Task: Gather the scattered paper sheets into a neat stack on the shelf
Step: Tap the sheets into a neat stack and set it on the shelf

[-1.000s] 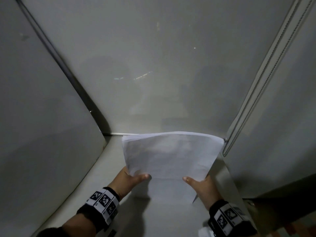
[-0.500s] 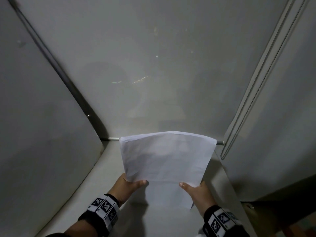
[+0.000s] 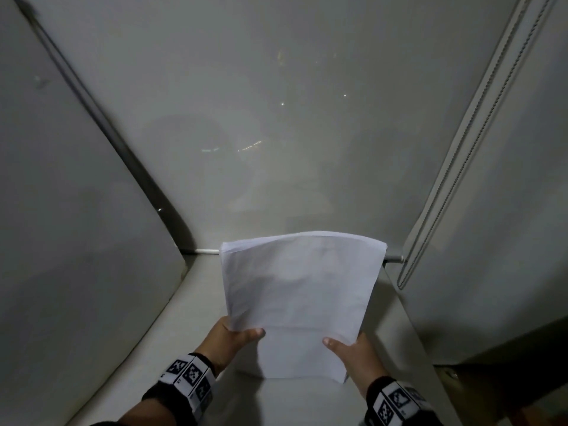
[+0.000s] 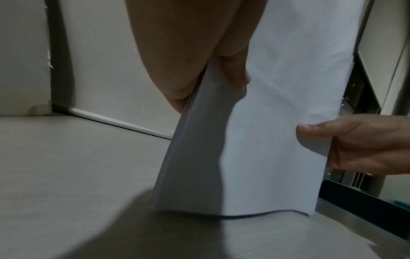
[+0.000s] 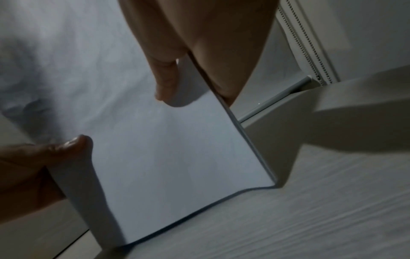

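While stood on end on the pale grey shelf surface, the white paper sheet stack is pinched at both side edges: left hand & right hand, thumbs in front, fingers behind. Bottom edge touches shelf.

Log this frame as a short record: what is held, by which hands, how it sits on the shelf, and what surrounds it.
held item: paper stack, white, blank side facing the camera
left hand: grips the stack's left edge, thumb in front
right hand: grips the right edge, thumb in front
stack pose: on end, bottom edge resting on the shelf
sheet alignment: top edges slightly uneven
surroundings: roller blind behind, bead chain at right
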